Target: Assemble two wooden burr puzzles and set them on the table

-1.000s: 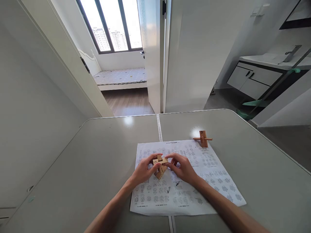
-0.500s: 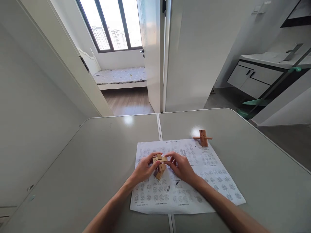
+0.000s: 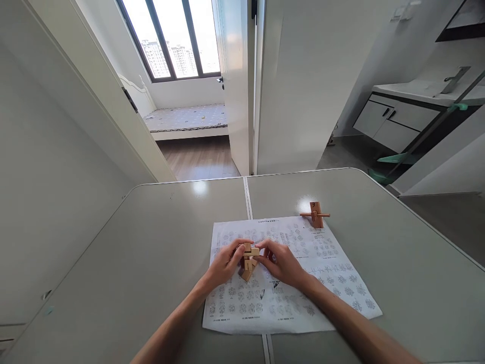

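Over printed sheet [image 3: 322, 255], L hand [image 3: 223, 264] & R hand [image 3: 283, 261] grip joined wood blks [image 3: 248, 264].

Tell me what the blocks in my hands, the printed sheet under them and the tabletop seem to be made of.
The blocks: probably wood, tan and smooth, with squared edges. The sheet: likely paper, matt and white, thin, with a slightly wavy lower edge. The tabletop: greyish and glossy, with bright reflections; perhaps laminate or painted board.

A light-brown cluster of squared wooden blocks [image 3: 248, 265], crossed and jutting at angles, sits over a white printed paper sheet [image 3: 250, 308].
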Motion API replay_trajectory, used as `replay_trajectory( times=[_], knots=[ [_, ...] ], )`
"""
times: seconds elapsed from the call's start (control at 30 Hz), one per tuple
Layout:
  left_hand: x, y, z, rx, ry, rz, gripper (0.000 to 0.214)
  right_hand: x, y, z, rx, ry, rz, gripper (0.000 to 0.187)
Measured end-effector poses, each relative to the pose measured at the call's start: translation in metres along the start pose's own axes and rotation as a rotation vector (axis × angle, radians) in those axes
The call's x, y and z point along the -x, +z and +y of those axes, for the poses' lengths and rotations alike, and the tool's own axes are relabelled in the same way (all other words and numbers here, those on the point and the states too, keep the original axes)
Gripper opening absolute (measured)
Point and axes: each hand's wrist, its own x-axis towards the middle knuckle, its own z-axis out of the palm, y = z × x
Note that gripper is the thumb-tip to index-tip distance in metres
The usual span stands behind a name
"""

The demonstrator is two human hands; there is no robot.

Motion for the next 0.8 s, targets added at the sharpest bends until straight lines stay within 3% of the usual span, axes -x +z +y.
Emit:
replay_trajectory(
  times=[0.2,0.43,0.8],
  knots=[
    [0.0,0.004,-0.007,-0.04,-0.019,0.014,0.047,-0.002,-0.002,-0.003,-0.051,0.101,-0.054,0.026],
    [0.002,0.005,-0.009,-0.014,-0.001,0.0,0.047,-0.01,-0.007,-0.011,-0.054,0.029,-0.107,0.034],
    [0.003,0.012,-0.001,-0.139,0.057,0.093,0.035,-0.013,-0.01,-0.011,-0.003,0.063,-0.155,0.048]
  ],
)
